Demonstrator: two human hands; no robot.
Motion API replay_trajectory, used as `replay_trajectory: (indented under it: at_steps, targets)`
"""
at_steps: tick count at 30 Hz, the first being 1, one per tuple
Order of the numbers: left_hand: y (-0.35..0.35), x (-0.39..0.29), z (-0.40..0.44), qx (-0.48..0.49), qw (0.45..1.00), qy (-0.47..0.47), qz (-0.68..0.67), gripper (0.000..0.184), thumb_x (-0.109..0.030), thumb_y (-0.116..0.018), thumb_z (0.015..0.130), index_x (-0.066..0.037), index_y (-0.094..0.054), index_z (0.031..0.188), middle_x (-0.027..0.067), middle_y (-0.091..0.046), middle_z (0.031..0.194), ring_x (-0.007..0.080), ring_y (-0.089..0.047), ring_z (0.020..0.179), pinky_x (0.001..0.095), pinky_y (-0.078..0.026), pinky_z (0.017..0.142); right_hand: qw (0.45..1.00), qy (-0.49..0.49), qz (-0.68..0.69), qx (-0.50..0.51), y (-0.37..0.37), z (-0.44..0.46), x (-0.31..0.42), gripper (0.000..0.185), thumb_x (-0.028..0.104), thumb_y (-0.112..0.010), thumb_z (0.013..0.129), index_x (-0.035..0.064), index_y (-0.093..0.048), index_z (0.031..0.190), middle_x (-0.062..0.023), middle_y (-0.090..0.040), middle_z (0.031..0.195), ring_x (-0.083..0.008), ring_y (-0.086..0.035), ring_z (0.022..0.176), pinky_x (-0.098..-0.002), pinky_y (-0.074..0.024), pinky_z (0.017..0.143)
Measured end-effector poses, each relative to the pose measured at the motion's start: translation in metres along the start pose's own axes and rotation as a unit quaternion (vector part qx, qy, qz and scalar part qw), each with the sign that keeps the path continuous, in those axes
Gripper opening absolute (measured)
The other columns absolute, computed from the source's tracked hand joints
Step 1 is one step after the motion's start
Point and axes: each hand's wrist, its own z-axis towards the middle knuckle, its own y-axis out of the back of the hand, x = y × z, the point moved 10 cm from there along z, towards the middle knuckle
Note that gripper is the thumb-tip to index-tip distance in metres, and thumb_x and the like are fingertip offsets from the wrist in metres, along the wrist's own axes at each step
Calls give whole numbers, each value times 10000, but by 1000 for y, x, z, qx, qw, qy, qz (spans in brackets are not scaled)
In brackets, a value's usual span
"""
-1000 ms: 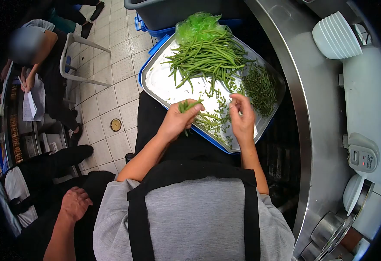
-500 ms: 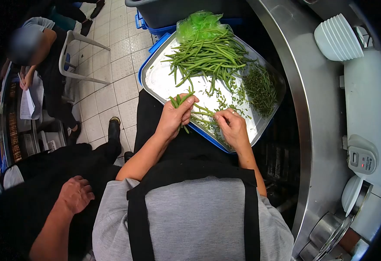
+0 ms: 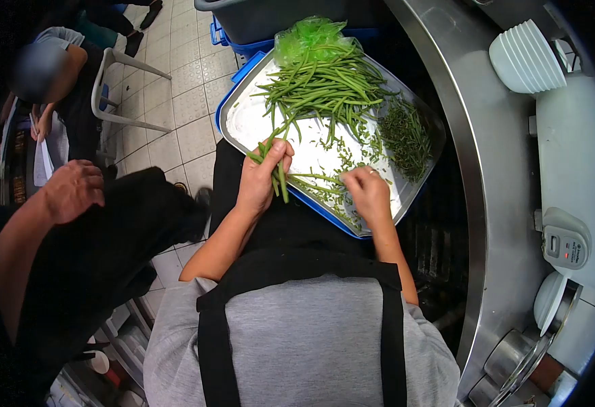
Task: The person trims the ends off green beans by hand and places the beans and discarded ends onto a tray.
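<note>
My left hand (image 3: 260, 178) is closed around a few green beans (image 3: 280, 183) above the tray's near left edge. My right hand (image 3: 369, 193) is pinched over the near part of the metal tray (image 3: 246, 122), its fingertips by a bean end; what is between them is too small to tell. A large heap of long green beans (image 3: 324, 88) lies at the tray's far side, beside a green plastic bag (image 3: 311, 41). Small cut bits (image 3: 341, 159) are scattered in the middle. On the right lies a pile of darker, thin trimmings (image 3: 406, 139).
A steel counter (image 3: 494, 183) curves along the right, with stacked white bowls (image 3: 527, 57) and a rice cooker (image 3: 566, 245). At left are a co-worker's hand (image 3: 73, 192) and dark clothing, a white chair (image 3: 104, 85) and another person with papers (image 3: 56, 146). A grey bin (image 3: 284, 24) stands beyond the tray.
My left hand has moved slightly left with the beans, and my right hand has shifted a little right and closed. The co-worker at left has moved forward, and their hand is higher in view.
</note>
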Motion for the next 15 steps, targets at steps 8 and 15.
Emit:
replay_trajectory:
  at_steps: [8, 15]
  targets:
    - [-12, 45, -1, 87, 982, 101, 134, 168, -36, -592, 902, -16, -608, 1068, -35, -534, 717, 48, -485, 627, 223, -407, 564, 976, 87, -200, 17, -16, -13, 23, 145, 105, -685, 778, 69, -634, 908, -94, -604, 858, -287, -593, 789, -397, -427, 736]
    - [-42, 32, -8, 156, 877, -86, 447, 226, -80, -682, 819, -39, -685, 1041, 141, -623, 840, 253, -615, 745, 347, -478, 680, 965, 219, -125, -76, 20, -17, 79, 147, 36, -682, 764, 62, -631, 899, -90, -605, 830, -264, -576, 738, -350, -425, 720]
